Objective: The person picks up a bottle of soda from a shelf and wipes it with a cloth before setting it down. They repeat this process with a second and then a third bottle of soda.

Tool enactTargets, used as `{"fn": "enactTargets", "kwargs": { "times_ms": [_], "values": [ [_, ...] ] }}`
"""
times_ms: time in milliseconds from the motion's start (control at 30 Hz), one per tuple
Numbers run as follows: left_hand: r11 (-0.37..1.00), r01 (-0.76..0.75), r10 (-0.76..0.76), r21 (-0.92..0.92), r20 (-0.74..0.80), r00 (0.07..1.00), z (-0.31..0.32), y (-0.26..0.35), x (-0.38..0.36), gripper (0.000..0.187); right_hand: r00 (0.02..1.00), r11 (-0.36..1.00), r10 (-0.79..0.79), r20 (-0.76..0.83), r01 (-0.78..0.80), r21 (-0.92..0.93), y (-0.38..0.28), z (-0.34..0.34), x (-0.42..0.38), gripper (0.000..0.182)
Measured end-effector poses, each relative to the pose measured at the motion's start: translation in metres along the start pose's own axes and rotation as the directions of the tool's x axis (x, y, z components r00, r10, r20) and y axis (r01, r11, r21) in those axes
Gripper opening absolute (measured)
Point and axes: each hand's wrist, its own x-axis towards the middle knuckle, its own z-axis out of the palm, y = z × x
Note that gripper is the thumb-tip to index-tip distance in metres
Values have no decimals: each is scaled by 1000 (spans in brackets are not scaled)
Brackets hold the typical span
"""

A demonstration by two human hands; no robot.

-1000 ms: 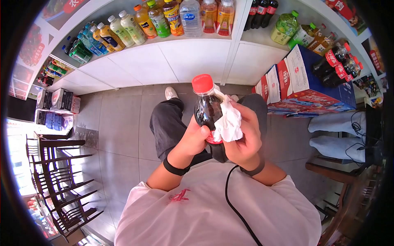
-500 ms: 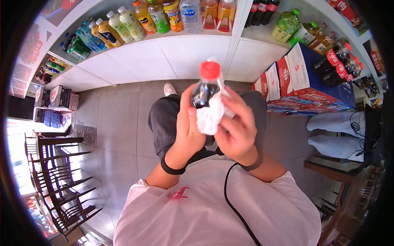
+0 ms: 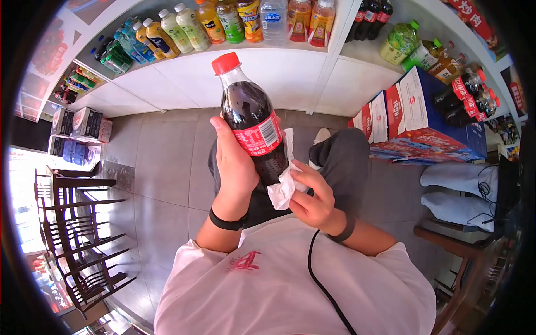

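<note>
A cola bottle [image 3: 258, 142] with a red cap and red label tilts to the left in front of me, its cap pointing away. My left hand [image 3: 237, 162] is wrapped round its left side, the thumb along the label. In my right hand [image 3: 315, 192] a crumpled white tissue [image 3: 283, 188] is pinched, pressed against the lower right part of the bottle. Part of the tissue sticks up beside the bottle. The left fingers behind the bottle are mostly hidden.
A white shelf [image 3: 251, 53] ahead carries several drink bottles. Stacked cartons [image 3: 413, 120] stand at the right with cola bottles [image 3: 466, 95] on top. Dark wooden chairs [image 3: 78, 234] are at the left. Another person's legs [image 3: 460, 190] show at the right.
The bottle has turned from upright and end-on to tilted, with its label now showing. The tissue has moved from the bottle's upper part down to its lower end.
</note>
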Motion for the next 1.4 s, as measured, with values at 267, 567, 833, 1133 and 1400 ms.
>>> {"fn": "enactTargets", "kwargs": {
  "times_ms": [267, 567, 833, 1133, 1400],
  "values": [
    [985, 35, -36, -169, -5, 999, 8, -7, -3, 68, 920, 925, 367, -137, -345, 159, -1, 3, 7, 25],
    [991, -135, 126, 18, 253, 959, 19, -13, -16, 66, 657, 227, 730, 187, -492, 840, 4, -19, 17, 36],
    [983, -57, 144, -174, 545, 826, -4, -27, -14, 81, 716, 462, 674, 182, -600, 653, -8, -15, 23, 26],
    [946, -300, 232, 124, 389, 892, 0, -36, -23, 62, 790, 742, 570, -227, -375, 556, 4, -55, 65, 38],
    [921, -296, 141, 253, 492, 859, 11, -29, -26, 63, 987, 994, 91, -132, -99, -51, -10, -40, 107, 37]
  ]
}}
